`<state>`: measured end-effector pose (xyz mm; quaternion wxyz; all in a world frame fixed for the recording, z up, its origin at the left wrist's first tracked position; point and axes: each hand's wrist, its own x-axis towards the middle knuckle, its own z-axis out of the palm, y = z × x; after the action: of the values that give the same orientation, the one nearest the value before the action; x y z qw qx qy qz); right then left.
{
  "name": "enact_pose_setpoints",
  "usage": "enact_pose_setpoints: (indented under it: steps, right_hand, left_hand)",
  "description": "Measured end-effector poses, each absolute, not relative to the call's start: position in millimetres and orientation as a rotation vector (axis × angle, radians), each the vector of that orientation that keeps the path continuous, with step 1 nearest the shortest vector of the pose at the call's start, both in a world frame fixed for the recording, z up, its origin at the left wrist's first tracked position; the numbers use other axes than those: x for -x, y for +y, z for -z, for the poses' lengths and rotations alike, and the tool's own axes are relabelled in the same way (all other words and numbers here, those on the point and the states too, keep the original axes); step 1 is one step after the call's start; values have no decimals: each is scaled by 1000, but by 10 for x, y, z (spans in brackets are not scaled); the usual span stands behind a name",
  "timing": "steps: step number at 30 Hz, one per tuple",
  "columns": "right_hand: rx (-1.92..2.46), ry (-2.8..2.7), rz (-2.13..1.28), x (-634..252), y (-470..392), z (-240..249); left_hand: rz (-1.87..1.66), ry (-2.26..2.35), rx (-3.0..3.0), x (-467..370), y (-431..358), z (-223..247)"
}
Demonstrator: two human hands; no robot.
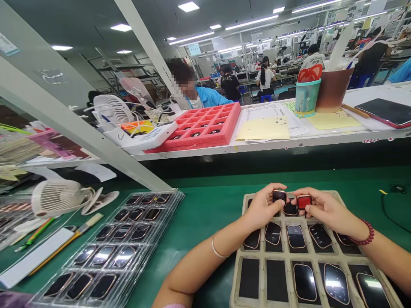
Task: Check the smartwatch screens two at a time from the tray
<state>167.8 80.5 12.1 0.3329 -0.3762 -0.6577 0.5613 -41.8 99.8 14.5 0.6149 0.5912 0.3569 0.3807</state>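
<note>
Closest in, the cream tray [262, 278] lies below the forearms; in its near row, three watches [305, 281] fill the slots on the right, while black pads [249, 279] show in the two on the left. The tray's middle row carries five more watches, the rightmost partly under the right wrist, which wears a beaded bracelet [369, 234]. A bangle [216, 246] circles the left forearm, just left of the tray.

Over the tray's far row, the left hand [265, 205] pinches a dark-screened watch [279, 196] between thumb and fingers, and the right hand [324, 207] grips a red-screened watch [303, 202] the same way. Both watches are raised upright in the fingertips, side by side, with a narrow gap between the hands. Another watch [290, 208] shows in the far row just below that gap; it is partly covered, so I cannot tell whether either held watch touches it.

Left of the cream tray is a clear plastic tray [154, 244] with rows of watches, and farther left a brush [77, 233] and a white fan [58, 197]. Beyond the cream tray, a shelf [205, 155] bears a red foam tray [233, 124] and a brown cup [332, 92]. Farther beyond sits a person in blue [210, 97].
</note>
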Motion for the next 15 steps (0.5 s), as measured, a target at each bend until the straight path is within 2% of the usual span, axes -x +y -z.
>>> enact_pose_setpoints:
  steps: [15]
  right_hand:
    - [998, -1729, -1436, -1689, 814, -112]
  left_hand:
    - [-891, 782, -1332, 419, 1022, -82]
